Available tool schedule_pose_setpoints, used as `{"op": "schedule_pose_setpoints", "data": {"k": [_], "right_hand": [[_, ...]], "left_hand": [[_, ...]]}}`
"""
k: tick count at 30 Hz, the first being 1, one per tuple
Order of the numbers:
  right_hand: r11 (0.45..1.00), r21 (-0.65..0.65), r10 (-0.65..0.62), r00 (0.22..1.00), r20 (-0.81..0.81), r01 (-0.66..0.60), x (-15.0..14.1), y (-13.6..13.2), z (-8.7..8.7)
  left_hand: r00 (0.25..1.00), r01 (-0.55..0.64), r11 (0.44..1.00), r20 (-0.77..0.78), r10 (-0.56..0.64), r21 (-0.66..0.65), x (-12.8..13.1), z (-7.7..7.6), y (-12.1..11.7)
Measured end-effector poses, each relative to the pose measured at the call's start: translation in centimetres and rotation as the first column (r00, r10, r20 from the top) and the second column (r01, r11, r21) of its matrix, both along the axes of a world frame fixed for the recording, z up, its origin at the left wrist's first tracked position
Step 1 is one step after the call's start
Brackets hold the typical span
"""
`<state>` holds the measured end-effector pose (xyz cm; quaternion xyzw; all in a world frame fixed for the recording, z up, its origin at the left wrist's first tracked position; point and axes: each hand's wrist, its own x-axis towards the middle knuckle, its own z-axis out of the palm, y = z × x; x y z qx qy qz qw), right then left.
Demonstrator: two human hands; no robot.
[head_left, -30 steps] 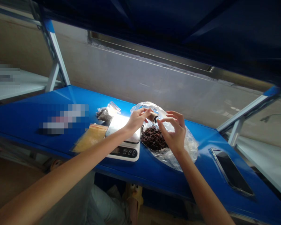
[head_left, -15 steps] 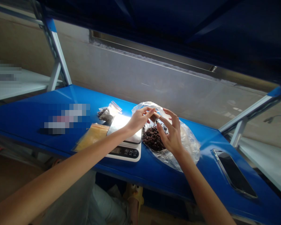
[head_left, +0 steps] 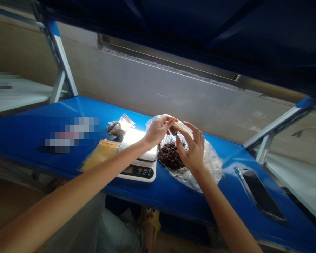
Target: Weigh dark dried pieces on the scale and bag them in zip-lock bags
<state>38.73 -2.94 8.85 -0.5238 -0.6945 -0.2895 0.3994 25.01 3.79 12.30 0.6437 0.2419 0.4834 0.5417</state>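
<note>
My left hand [head_left: 156,133] pinches a small tan tube [head_left: 174,128] in its fingertips, above the mouth of a clear plastic bag [head_left: 210,165]. The bag holds a heap of dark brown pieces [head_left: 170,156]. My right hand [head_left: 192,149] hovers over the bag, its curved fingers apart, the index fingertip beside the tube's far end. Under my left wrist stands a white digital kitchen scale [head_left: 138,171] with a metal platform. Part of the platform is hidden by my forearm.
A yellowish zip bag [head_left: 101,154] and a small zip bag of dark material [head_left: 117,128] lie left of the scale on the blue shelf [head_left: 200,196]. A black phone [head_left: 259,193] lies at right. A blurred patch [head_left: 68,135] covers something at left. Metal uprights flank the shelf.
My right hand has moved left and in toward the tube, and its fingers now reach the tube's far end. My left hand still pinches the tube, which has shifted slightly right.
</note>
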Motion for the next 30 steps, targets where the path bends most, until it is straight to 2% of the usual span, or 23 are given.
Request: {"op": "schedule_pose_setpoints", "data": {"k": [7, 10, 14, 21, 26, 30], "right_hand": [[0.994, 0.083, 0.070, 0.998, -0.003, -0.070, 0.1, 0.0, 0.0], [0.992, 0.082, 0.095, 0.995, -0.032, -0.092, 0.1, 0.0, 0.0], [0.990, 0.079, 0.125, 0.989, -0.077, -0.119, 0.0, 0.0, -0.1], [0.995, -0.080, 0.066, 0.997, 0.029, -0.064, -0.3, -0.2, -0.2], [0.985, -0.161, 0.068, 0.996, 0.058, -0.058, -0.5, 0.0, -0.3], [0.988, -0.130, 0.094, 0.993, 0.066, -0.084, -0.3, 0.1, -0.3]], "left_hand": [[0.999, -0.038, 0.996, 0.028, 0.040, -0.079, 0.1, -0.1, -0.1], [0.997, -0.071, 0.991, 0.012, 0.073, -0.117, -0.1, 0.0, -0.3], [0.998, -0.051, 0.990, -0.034, 0.047, -0.128, -0.4, 0.0, -0.6], [0.999, 0.049, 0.998, -0.022, -0.050, -0.038, -0.5, -0.6, -0.2], [1.000, -0.016, 0.999, 0.015, 0.017, -0.050, -0.5, -1.0, 0.3], [0.998, -0.042, 0.999, 0.036, 0.043, -0.019, -0.2, -1.0, 0.3]]}}
